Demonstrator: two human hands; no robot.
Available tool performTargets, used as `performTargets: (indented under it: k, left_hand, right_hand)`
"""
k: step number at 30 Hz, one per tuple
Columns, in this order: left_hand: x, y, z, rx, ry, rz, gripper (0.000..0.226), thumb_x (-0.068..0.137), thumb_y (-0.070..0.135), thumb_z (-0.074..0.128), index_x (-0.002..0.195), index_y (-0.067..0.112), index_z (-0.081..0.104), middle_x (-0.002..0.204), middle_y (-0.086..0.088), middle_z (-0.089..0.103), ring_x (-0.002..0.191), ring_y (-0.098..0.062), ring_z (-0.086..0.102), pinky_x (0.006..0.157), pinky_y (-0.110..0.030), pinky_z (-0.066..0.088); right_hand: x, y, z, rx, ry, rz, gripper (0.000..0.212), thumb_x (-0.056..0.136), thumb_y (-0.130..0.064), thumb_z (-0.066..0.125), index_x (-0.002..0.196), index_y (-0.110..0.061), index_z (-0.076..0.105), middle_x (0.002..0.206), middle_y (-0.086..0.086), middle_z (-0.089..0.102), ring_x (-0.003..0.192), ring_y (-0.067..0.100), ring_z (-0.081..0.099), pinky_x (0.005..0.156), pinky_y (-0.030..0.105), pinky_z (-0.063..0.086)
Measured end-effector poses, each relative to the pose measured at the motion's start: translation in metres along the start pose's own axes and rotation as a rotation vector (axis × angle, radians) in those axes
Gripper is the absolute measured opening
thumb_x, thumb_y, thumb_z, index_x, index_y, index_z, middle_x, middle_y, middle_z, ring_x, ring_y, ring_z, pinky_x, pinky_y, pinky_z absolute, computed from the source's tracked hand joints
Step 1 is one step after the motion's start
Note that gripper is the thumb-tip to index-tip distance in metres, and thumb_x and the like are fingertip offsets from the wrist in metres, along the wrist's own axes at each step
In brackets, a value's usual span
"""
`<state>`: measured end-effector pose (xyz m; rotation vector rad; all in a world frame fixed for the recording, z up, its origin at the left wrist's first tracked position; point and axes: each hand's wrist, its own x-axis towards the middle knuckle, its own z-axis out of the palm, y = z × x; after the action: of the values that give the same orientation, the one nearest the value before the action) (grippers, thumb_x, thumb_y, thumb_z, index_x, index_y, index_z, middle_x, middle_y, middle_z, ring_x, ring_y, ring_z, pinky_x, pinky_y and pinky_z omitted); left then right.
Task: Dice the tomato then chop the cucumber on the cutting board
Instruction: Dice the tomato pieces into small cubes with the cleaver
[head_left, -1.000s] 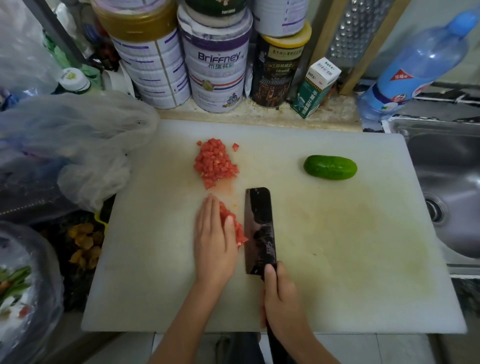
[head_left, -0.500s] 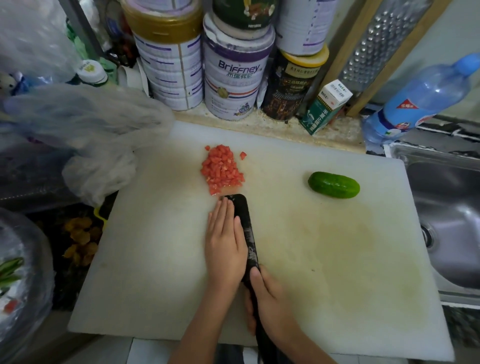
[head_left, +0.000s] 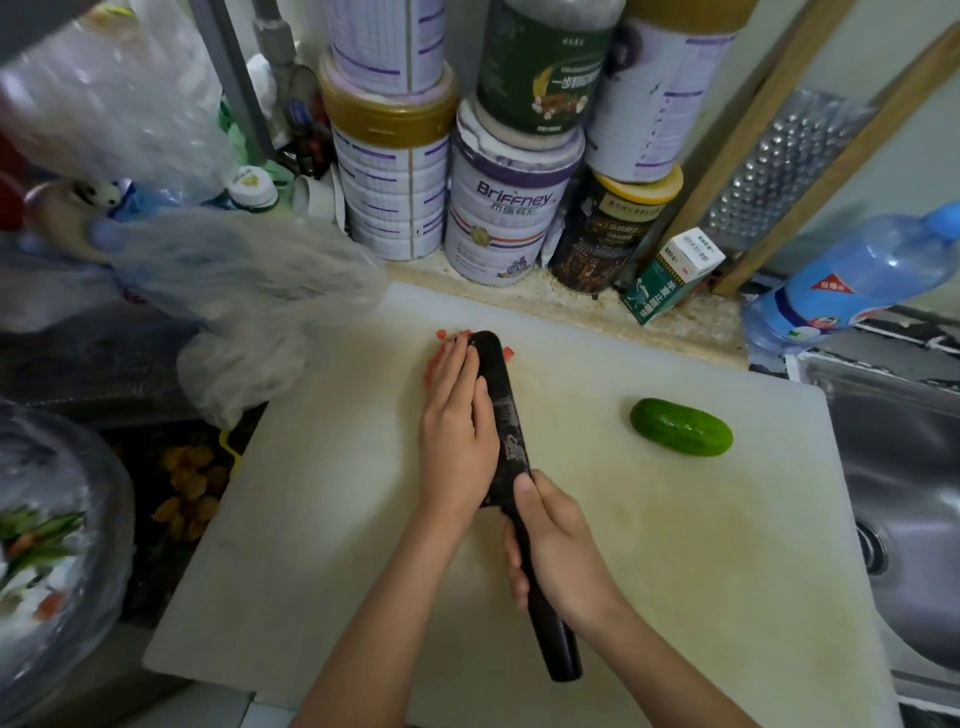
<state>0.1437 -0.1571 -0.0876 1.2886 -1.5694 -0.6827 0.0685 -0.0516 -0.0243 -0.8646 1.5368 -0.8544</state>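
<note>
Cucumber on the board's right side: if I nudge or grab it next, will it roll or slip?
Likely to roll: the cucumber is short, rounded and lies whole on its side on the flat cutting board. Its skin looks smooth and glossy, so possibly slippery. It looks plump and uncut, so probably firm, not floppy.

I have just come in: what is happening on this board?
A person works at a white cutting board. The right hand grips a dark cleaver by its handle; the left hand lies flat beside the blade, over the diced tomato. The whole cucumber lies uncut to the right.
</note>
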Motion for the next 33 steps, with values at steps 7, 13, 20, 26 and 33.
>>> performTargets:
  k: [7, 13, 20, 26, 33]
  left_hand:
    - [0.038, -0.017, 0.027, -0.005, -0.008, -0.023, 0.05, 0.098, 0.025, 0.034, 0.133, -0.004, 0.053, 0.144, -0.013, 0.049, 0.137, -0.022, 0.042, 0.113, -0.049, 0.035]
    - [0.053, -0.035, 0.035, 0.267, -0.045, 0.006, 0.046, 0.097, 0.02, 0.036, 0.132, -0.003, 0.055, 0.14, -0.015, 0.053, 0.131, -0.027, 0.05, 0.113, -0.035, 0.033]
    - [0.049, -0.046, 0.029, 0.548, -0.118, 0.079, 0.042, 0.095, 0.019, 0.039, 0.124, 0.0, 0.064, 0.13, -0.014, 0.062, 0.121, -0.029, 0.058, 0.107, -0.038, 0.04]
    - [0.061, -0.032, 0.011, 0.348, 0.034, -0.173, 0.053, 0.101, 0.034, 0.027, 0.135, 0.003, 0.054, 0.141, -0.01, 0.053, 0.134, -0.019, 0.043, 0.114, -0.02, 0.023]
    - [0.05, -0.038, 0.021, 0.205, -0.075, -0.311, 0.052, 0.101, 0.033, 0.025, 0.138, 0.007, 0.052, 0.144, -0.008, 0.049, 0.138, -0.017, 0.038, 0.117, -0.025, 0.021]
  right_hand:
    - [0.042, -0.018, -0.016, -0.087, -0.007, -0.021, 0.029, 0.104, -0.027, 0.031, 0.085, -0.014, 0.048, 0.052, 0.01, 0.047, 0.033, 0.019, 0.04, 0.036, 0.025, 0.037]
    - [0.075, -0.019, -0.039, -0.251, -0.014, -0.049, 0.032, 0.104, -0.026, 0.033, 0.083, -0.005, 0.047, 0.05, 0.01, 0.048, 0.034, 0.018, 0.042, 0.04, 0.029, 0.039]
    - [0.084, -0.019, -0.082, -0.35, 0.039, -0.058, 0.029, 0.101, -0.028, 0.037, 0.076, -0.016, 0.045, 0.047, 0.007, 0.044, 0.033, 0.017, 0.041, 0.036, 0.026, 0.036]
    - [0.101, -0.005, -0.098, -0.61, 0.046, -0.161, 0.023, 0.1, -0.03, 0.038, 0.081, -0.023, 0.047, 0.05, 0.001, 0.046, 0.037, 0.011, 0.042, 0.038, 0.029, 0.036]
    - [0.102, -0.001, -0.086, -0.704, -0.041, -0.193, 0.017, 0.1, -0.033, 0.036, 0.091, -0.024, 0.047, 0.051, 0.001, 0.049, 0.038, 0.014, 0.045, 0.036, 0.025, 0.031]
